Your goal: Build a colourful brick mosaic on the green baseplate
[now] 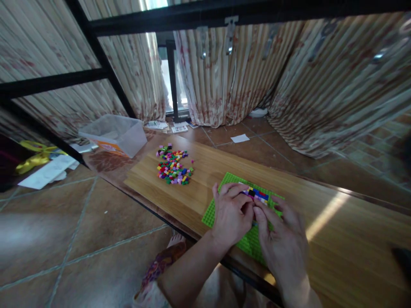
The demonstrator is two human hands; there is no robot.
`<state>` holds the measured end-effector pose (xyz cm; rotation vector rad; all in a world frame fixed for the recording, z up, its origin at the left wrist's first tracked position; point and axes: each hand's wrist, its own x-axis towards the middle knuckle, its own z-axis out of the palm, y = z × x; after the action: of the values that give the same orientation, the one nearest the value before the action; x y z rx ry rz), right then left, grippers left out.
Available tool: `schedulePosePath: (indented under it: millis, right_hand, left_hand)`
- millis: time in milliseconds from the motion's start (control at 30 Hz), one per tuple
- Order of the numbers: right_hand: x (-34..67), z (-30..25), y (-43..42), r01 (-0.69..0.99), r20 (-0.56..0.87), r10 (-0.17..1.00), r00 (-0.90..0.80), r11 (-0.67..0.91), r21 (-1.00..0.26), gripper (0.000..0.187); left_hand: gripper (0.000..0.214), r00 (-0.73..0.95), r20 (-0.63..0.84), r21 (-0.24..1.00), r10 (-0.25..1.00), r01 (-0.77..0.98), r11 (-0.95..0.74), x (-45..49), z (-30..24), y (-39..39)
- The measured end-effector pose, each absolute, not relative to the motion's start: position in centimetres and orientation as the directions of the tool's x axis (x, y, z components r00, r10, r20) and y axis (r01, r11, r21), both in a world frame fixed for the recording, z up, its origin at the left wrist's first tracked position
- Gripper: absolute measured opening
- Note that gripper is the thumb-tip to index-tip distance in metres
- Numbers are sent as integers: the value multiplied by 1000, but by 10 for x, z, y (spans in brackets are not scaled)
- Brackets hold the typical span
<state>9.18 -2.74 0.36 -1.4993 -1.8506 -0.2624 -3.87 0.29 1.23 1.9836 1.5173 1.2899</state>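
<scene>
A green studded baseplate (210, 214) lies on the wooden board, partly covered by both hands. Several coloured toy bricks (262, 196), among them blue, red, black, yellow and white ones, are set together on its middle. Over the left part of the plate, my left hand (233, 214) has thumb and index finger pinched together beside these bricks. My right hand (282, 231) meets it from the right, thumb and index tip close together, its other fingers curving over the plate. Whatever is between the fingertips of either hand is hidden.
A loose pile of small coloured bricks (173, 167) lies on the wooden board (141, 182) to the left. Beyond it stands a clear plastic bin (123, 134). Black metal bars (96, 25) cross in front of striped curtains (224, 85). Papers (240, 138) lie on the tiled floor.
</scene>
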Motion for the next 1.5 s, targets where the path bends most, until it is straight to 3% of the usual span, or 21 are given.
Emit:
schedulePosePath:
  millis: [200,333,433,567,733,867,1133,1233,1367,1500]
  right_hand:
    - [91,4,-30,956,646,762,-54,226,-187,33]
    - [91,-7,-34,931,626,779,-21,243,-272,37]
    - [88,-14,-36,867,599,801,23,282,-411,45]
    - [86,-11,-34,794,599,792,115,289,-535,45]
    - [87,-4,-32,706,555,794,248,244,-665,39]
    - [90,-5,-31,654,503,811,298,210,-726,37]
    - [90,-4,-29,591,460,812,359,184,-786,31]
    - [88,-2,-27,550,448,802,396,184,-815,29]
    - [84,-2,-25,503,437,788,433,191,-843,27]
    - [80,-1,-23,497,465,770,437,224,-838,24]
  left_hand:
    - [12,-74,389,811,918,500,-304,-33,14,3]
    - [12,-83,462,787,883,497,-365,-50,14,13]
    - [13,-177,522,730,834,599,-329,-85,12,32]
    - [26,-340,466,622,817,782,-29,-138,7,59]
    - [37,-303,399,432,865,895,114,-162,-3,69]
    - [23,-287,363,381,886,914,140,-160,-8,70]
    - [12,-248,431,415,868,908,54,-162,-9,75]
    - [13,-162,491,475,856,873,-107,-153,-1,68]
    - [16,-19,551,619,835,680,-393,-126,11,42]
    - [17,180,506,697,844,491,-523,-97,23,12]
